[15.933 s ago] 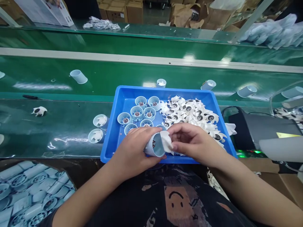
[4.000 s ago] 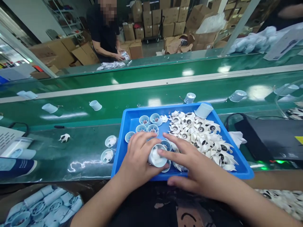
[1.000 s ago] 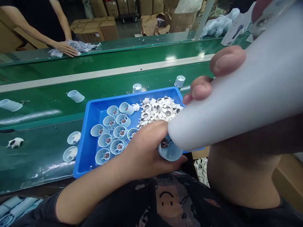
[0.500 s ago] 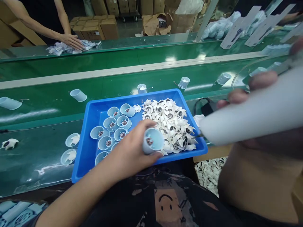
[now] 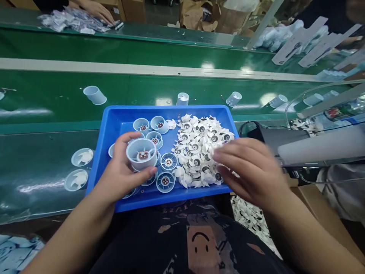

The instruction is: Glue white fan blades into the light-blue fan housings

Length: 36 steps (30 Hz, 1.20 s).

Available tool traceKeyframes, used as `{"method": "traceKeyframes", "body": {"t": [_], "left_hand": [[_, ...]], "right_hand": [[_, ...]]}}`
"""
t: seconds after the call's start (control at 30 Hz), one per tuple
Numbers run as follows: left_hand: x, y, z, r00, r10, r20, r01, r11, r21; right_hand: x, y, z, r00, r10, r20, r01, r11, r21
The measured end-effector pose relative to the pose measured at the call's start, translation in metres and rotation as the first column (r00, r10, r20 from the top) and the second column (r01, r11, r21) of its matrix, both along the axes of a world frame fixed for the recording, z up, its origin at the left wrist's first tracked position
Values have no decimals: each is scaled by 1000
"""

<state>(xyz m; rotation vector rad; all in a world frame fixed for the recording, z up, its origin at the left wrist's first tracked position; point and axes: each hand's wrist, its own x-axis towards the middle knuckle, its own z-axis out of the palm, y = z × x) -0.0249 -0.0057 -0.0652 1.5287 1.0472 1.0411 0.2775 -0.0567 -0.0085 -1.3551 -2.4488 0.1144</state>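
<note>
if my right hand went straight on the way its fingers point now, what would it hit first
Most likely the white fan wheels just past the fingers of your right hand, though its height above them is hard to judge.

Tray (image 5: 168,201) showing blue; cups (image 5: 95,95) showing lt. blue; impellers (image 5: 196,146) showing white w/ blk. centers; belt (image 5: 137,89) showing green.
</note>
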Motion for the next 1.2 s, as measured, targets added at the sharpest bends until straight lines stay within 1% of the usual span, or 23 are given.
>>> {"method": "traceKeyframes", "body": {"t": [0.07, 0.1, 0.17, 0.2, 0.27, 0.37, 0.43, 0.53, 0.6, 0.7, 0.77, 0.87, 0.9, 0.93, 0.97, 1.0, 1.03, 1.07, 1.1, 1.2], "left_hand": [[0, -2, -1, 997, -68, -42, 66, 997, -49], [0, -3, -1, 995, -85, -59, 81, 995, -58], [-1, -6, 1, 994, -74, -85, 70, 996, -52], [-1, -7, 2, 994, -60, -94, 56, 997, -48], [-2, -9, 5, 993, -35, -111, 31, 999, -36], [-1, -11, 7, 991, -38, -127, 37, 999, -11], [-1, -12, 7, 992, -53, -117, 54, 998, 8], [-1, -14, 5, 988, -61, -139, 68, 997, 44], [-1, -14, 5, 977, -52, -207, 69, 995, 78], [-1, -13, 7, 940, -48, -338, 106, 982, 157], [-1, -14, 10, 912, -53, -406, 151, 965, 213], [0, -16, 12, 893, -60, -445, 175, 959, 222], [0, -17, 12, 895, -57, -443, 169, 961, 219], [0, -18, 12, 899, -51, -436, 161, 962, 219], [0, -18, 11, 904, -45, -424, 154, 962, 226], [1, -19, 11, 908, -39, -417, 150, 960, 236], [2, -19, 11, 908, -40, -417, 156, 956, 248], [3, -19, 11, 903, -48, -427, 174, 950, 261], [5, -19, 12, 893, -63, -445, 203, 940, 275], [12, -20, 16, 854, -105, -510, 302, 898, 320]], "right_hand": [[-14, 24, -18, 989, 21, 144, -15, 999, -43], [-19, 34, -27, 978, 30, 206, -13, 997, -82], [-23, 47, -40, 963, 68, 260, -27, 987, -158], [-23, 49, -42, 960, 101, 259, -57, 983, -174], [-20, 45, -40, 953, 149, 263, -100, 977, -190], [-13, 30, -26, 933, 220, 285, -155, 960, -234], [-12, 21, -19, 903, 252, 347, -152, 945, -290], [-21, 20, -16, 858, 202, 471, -35, 940, -340], [-31, 26, -17, 839, 144, 525, 54, 938, -343], [-47, 37, -19, 827, 82, 556, 136, 931, -340], [-53, 42, -16, 844, 52, 533, 163, 923, -349], [-51, 43, -8, 901, -19, 433, 185, 921, -343], [-50, 41, -6, 944, -57, 326, 186, 907, -379], [-48, 39, -5, 983, -115, 146, 170, 871, -461], [-47, 35, -5, 977, -197, -79, 119, 815, -568], [-47, 32, -7, 906, -302, -297, 28, 743, -669], [-49, 28, -9, 785, -413, -462, -83, 669, -739], [-51, 24, -13, 660, -507, -555, -187, 604, -775], [-55, 20, -17, 574, -568, -590, -260, 557, -789], [-65, 13, -26, 465, -645, -606, -379, 474, -795]]}}
